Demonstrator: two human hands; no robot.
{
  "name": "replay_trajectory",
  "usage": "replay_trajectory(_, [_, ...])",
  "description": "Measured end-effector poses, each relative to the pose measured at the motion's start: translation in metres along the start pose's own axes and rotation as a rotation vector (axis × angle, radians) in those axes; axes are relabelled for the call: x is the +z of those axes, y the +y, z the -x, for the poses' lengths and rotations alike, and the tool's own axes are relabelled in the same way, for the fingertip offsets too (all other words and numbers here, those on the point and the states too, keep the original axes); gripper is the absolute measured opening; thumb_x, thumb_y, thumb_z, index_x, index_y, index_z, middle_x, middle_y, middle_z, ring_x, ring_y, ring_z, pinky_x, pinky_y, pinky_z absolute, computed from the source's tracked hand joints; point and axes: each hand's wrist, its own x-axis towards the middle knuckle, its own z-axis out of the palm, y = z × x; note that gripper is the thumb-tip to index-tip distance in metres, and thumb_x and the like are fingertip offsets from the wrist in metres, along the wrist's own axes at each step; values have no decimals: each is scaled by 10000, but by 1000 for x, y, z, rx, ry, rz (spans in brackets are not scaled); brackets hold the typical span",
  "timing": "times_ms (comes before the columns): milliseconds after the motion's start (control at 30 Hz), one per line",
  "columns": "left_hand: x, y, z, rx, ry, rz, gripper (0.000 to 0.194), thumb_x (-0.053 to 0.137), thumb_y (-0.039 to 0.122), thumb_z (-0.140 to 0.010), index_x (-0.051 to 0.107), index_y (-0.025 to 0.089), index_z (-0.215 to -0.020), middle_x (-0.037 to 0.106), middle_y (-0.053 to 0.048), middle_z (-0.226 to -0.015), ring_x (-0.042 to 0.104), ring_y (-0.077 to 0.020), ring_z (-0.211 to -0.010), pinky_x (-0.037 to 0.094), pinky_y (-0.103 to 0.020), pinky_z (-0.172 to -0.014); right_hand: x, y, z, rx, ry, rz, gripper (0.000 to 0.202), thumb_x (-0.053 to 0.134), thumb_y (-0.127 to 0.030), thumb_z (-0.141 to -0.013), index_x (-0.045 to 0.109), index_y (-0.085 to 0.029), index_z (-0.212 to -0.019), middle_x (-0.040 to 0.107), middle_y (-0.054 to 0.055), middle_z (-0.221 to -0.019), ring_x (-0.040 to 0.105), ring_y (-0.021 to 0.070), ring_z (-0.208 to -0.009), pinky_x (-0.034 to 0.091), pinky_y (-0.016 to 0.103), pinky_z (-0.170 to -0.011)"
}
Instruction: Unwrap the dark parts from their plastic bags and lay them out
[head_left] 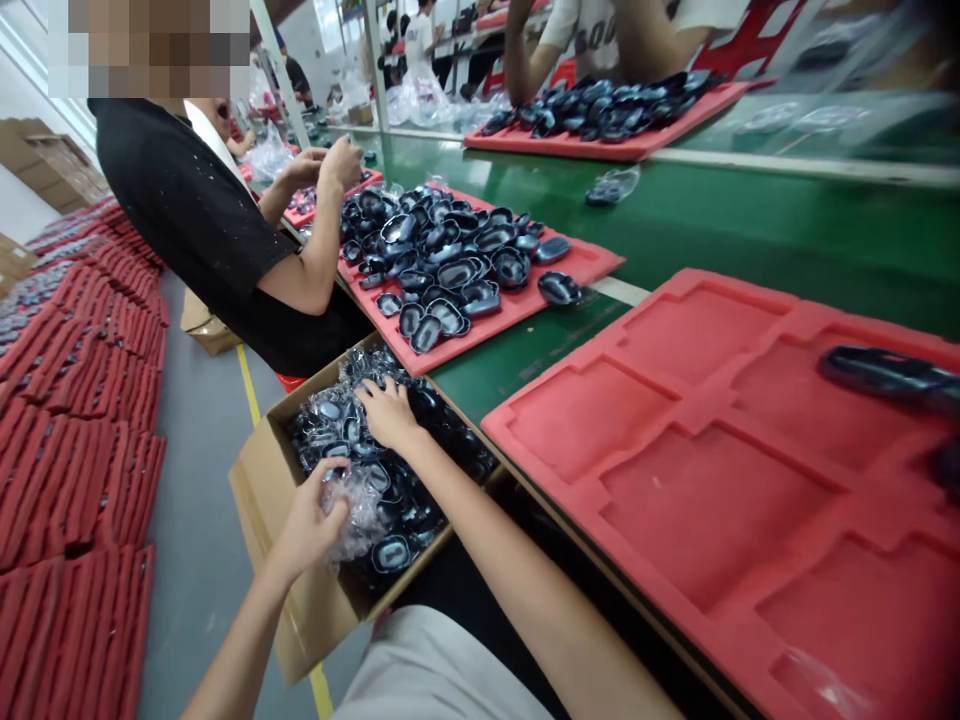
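Note:
A cardboard box point(259, 480) stands in front of me, filled with dark, glossy oval plastic shells point(391, 553), many among crumpled clear plastic. Over the box's near left side, my left hand point(311, 515) curls its thumb and fingers around a bunch of clear plastic bags point(358, 512). My right hand point(388, 412) reaches in near the far side, fingers apart and touching the wrapped pieces; nothing is visibly gripped in it. What lies beneath both hands is hidden.
To my right lies a red foam tray point(660, 480) with shaped recesses and dark pieces at its right edge. Another red tray point(525, 330) bears heaped shells on the green table point(750, 220). A co-worker in black point(195, 200) is at the left, before stacked red trays point(75, 450).

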Motion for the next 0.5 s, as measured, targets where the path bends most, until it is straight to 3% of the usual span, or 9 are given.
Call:
replay_trajectory(67, [-2,0,-1,2,21,12,655,563,212,-809,523,178,-1462,674,5,-755,517,-146,-546,430,-249,-573,7,1,-22,-18,-35,14,499,518,-25,-886,635,-152,-1355,524,162,-1532,394,397,-1420,328,564,-1142])
replay_trajectory(100, [-4,-1,-2,16,33,11,684,554,213,-809,507,186,-1490,706,-19,-809,549,-156,-571,447,-256,-590,10,2,-30,-25,-48,17,473,515,1,-871,666,-131,-1299,570,185,-1475,399,402,-1420,312,577,-1150])
replay_trajectory(167, [-9,-3,-5,46,41,-24,601,530,230,-803,629,181,-1393,762,-80,-955,638,-193,-695,491,-281,-664,11,4,-38,-47,-55,8,409,489,37,-865,714,-112,-1172,657,207,-1327,444,390,-1387,305,576,-1151])
replay_trajectory(233, [-17,-6,-9,17,34,-117,493,496,258,-807,753,169,-1218,787,-96,-948,664,-221,-721,498,-300,-680,7,6,-36,-87,-43,-28,373,475,46,-872,722,-119,-1097,681,194,-1252,508,357,-1325,337,538,-1134])
replay_trajectory(333, [-30,-9,-18,-84,137,-294,435,473,290,-818,811,172,-1065,789,-81,-803,656,-232,-630,471,-312,-650,-4,6,-16,-148,1,-114,339,454,-5,-937,676,-145,-1151,652,151,-1285,594,252,-1217,431,401,-1067])
replay_trajectory(400, [-37,-8,-23,-96,230,-363,375,498,330,-836,815,174,-963,786,-86,-790,680,-247,-677,461,-310,-671,-11,3,5,-157,86,-325,329,467,-55,-958,610,-159,-1235,667,120,-1247,641,194,-1136,483,326,-996])
replay_trajectory(433, [-38,-5,-26,-81,238,-369,349,512,365,-857,802,174,-889,777,-87,-779,683,-250,-701,454,-303,-674,-13,0,18,-154,127,-493,337,498,-85,-951,576,-168,-1268,691,100,-1190,666,179,-1073,508,306,-944])
replay_trajectory(500, [-37,1,-30,-25,139,-300,396,510,457,-907,748,170,-773,732,-67,-711,650,-228,-675,426,-284,-639,-17,-6,43,-131,175,-870,374,603,-155,-903,547,-192,-1271,731,55,-1055,698,173,-942,540,291,-837])
